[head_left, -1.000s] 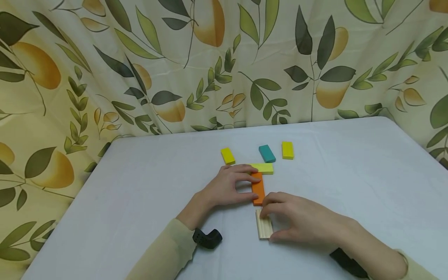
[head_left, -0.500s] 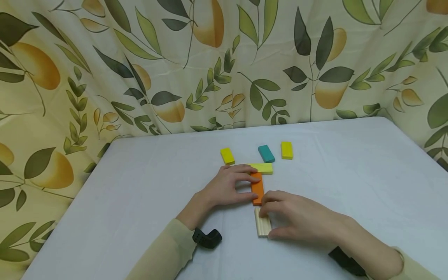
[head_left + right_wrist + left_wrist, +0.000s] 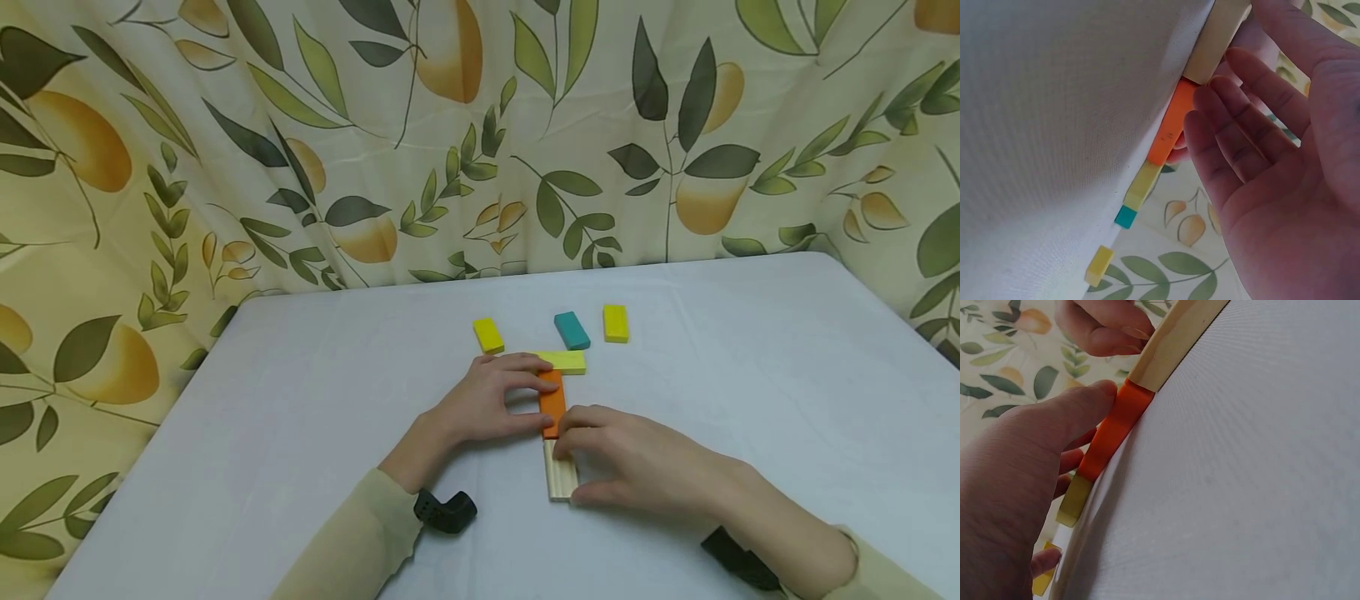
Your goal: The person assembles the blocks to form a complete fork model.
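My left hand point(image 3: 483, 400) rests its thumb and fingertips on a flat orange block point(image 3: 552, 400), with one finger reaching onto the yellow-green block point(image 3: 567, 362) that lies crosswise at its far end. A pale bare-wood block point(image 3: 559, 482) with grooves along its top lies in line with the orange one, end against end. It sits between the thumb and fingers of my right hand point(image 3: 645, 458), thumb at its near right corner. In the left wrist view the wood block point(image 3: 1175, 344) and orange block point(image 3: 1113, 434) meet at a straight seam.
Beyond the row, a yellow block point(image 3: 488, 335), a teal block point(image 3: 572, 331) and another yellow block point(image 3: 616, 323) lie apart on the white-covered table point(image 3: 337, 375). A fruit-and-leaf patterned curtain point(image 3: 450, 167) hangs behind the table's far edge.
My right hand has slid the wood block away from me, closing the small gap to the orange block. The left hand has stayed in place.
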The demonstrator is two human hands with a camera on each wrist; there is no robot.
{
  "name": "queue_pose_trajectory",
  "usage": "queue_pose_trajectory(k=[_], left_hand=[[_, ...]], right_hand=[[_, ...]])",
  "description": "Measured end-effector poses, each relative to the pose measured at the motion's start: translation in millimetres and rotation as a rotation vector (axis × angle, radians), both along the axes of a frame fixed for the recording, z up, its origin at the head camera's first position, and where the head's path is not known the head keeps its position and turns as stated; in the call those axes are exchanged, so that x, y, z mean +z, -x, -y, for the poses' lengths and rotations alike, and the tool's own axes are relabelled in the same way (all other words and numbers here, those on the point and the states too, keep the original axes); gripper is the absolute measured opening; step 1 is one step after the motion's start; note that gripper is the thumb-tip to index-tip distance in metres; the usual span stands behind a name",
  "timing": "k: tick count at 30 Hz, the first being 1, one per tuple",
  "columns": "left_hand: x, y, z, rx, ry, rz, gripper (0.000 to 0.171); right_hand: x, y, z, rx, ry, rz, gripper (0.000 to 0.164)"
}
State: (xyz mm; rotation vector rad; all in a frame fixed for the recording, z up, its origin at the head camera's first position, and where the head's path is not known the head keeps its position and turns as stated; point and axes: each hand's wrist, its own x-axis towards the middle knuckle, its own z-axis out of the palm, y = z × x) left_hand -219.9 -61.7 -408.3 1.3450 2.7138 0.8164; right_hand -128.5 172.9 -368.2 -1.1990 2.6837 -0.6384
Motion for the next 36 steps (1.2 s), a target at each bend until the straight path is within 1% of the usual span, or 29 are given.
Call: queue_pose_trajectory(k=[10,18,28,36], left_hand=[[0.2,-0.8,0.0,0.004,0.011,0.01,0.039],[0.0,-0.2,-0.4,0.006,0.014,0.003,0.039],[0.5,-0.4,-0.6,0.01,0.021,0.009,0.04],[0.8,-0.9,-1.1,0.014,0.021,0.016,0.04]], right_hand=[[0.2,1.1,1.2,-0.012,-0.012,-0.006,0.031],[-0.3,1.9,1.0,-0.014,-0.011,-0.011,0.031],[-1.5,1.6,0.8,0.006,0.003,-0.037,0.03],[-1.1,2.7,0.7,0.005,0.007,-0.02,0.031]])
